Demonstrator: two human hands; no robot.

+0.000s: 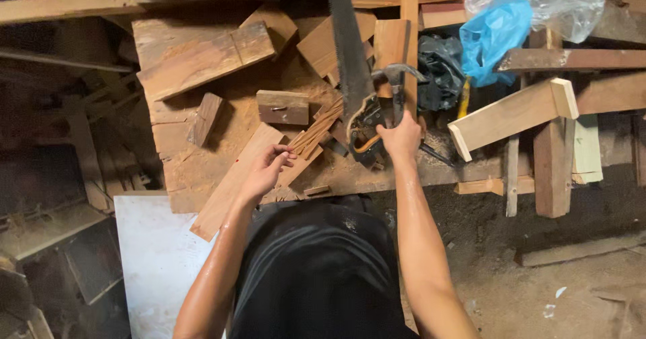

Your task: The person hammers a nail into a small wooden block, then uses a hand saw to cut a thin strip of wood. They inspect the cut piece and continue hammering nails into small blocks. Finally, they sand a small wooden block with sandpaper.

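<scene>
We see the right hand (pixel 401 137) closed round the handle of a claw hammer (pixel 398 86), head up and away from the body, claw curving to the right. Grip is firm; fingers wrap the shaft fully.

Just left of the right hand, touching or nearly touching it, lies a handsaw (pixel 350 63): its dark handle sits beside the knuckles and the toothed blade runs straight away from us, past the hammer head.

The left hand (pixel 266 171) is half open, fingers curled loosely, resting on a long flat plank (pixel 232 187) that slants from beneath the palm back toward the body. The hand clamps nothing; fingertips point at a bundle of thin wood strips (pixel 316 131) lying between the two hands.

Beyond the left hand, a small wood block (pixel 282 107) sits on the sawdust-covered bench (pixel 182 164); further out, a wide board (pixel 202 59) lies tilted.

To the right of the right hand, well apart, a pale batten (pixel 511 113) angles up to the right. Beyond it we note a blue plastic bag (pixel 494 36) and, beside the hammer head, a crumpled black bag (pixel 441 70).

Hands are apart, the strips between them.
</scene>
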